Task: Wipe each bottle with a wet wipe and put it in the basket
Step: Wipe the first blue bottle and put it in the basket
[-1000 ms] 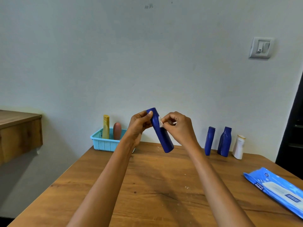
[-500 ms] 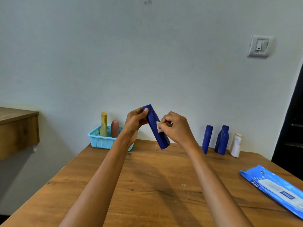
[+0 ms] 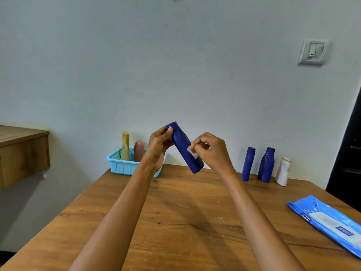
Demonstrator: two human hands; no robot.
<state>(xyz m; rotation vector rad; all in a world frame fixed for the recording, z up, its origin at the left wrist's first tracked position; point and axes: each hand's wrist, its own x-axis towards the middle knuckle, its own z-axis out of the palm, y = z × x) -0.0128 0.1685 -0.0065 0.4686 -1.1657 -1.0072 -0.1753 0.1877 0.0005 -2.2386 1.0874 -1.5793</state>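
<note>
Left hand (image 3: 159,146) fingers gripping tilted blue bottle (image 3: 184,148), right hand (image 3: 212,151) fingers pinching wipe (image 3: 192,152) against it

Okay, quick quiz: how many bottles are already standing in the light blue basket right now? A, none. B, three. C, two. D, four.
C: the basket holds just a yellow bottle and a brown bottle; two blue bottles and a white one stand on the table to the right, and another blue bottle is held in the hands.
</note>
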